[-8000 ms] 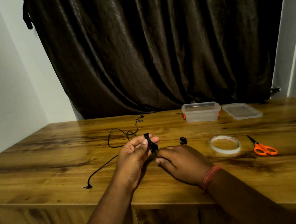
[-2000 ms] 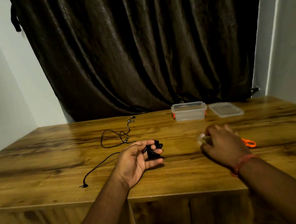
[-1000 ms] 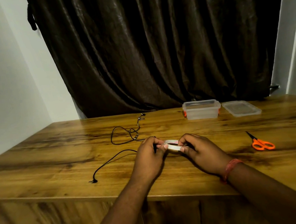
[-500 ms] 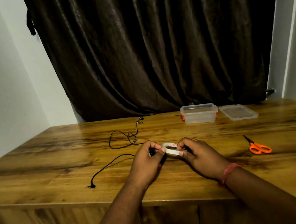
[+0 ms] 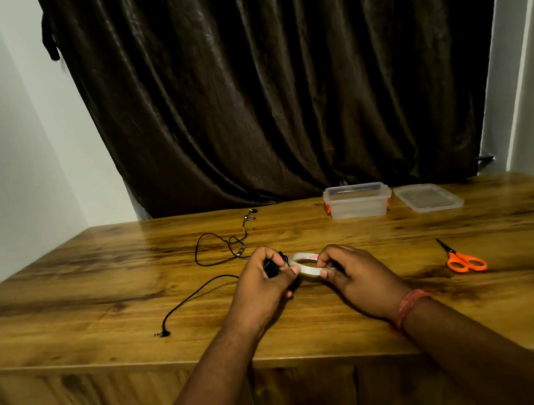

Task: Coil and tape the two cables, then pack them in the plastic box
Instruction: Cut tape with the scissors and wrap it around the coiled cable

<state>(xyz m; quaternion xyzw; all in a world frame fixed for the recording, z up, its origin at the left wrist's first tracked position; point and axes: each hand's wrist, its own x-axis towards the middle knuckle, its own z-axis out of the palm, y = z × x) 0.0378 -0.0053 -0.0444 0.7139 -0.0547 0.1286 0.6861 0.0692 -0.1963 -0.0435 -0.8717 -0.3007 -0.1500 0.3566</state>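
Coiled cable (image 5: 272, 268) bunched upright in left hand (image 5: 264, 289) fingers, right hand (image 5: 356, 275) gripping tape roll (image 5: 306, 265) — hole facing up

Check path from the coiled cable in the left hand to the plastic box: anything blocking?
Nothing visible. The table between the left hand with its coiled cable and the plastic box is bare. The box is open, its lid lying beside it.

Small black coiled cable bundle (image 5: 271, 267), mostly concealed inside the left hand (image 5: 264, 287); its windings cannot be made out. Translucent white tape roll (image 5: 306, 265), near edge covered by the right hand (image 5: 356, 275). Red print on the roll too small to read. Both forearms cut off at the lower edge.
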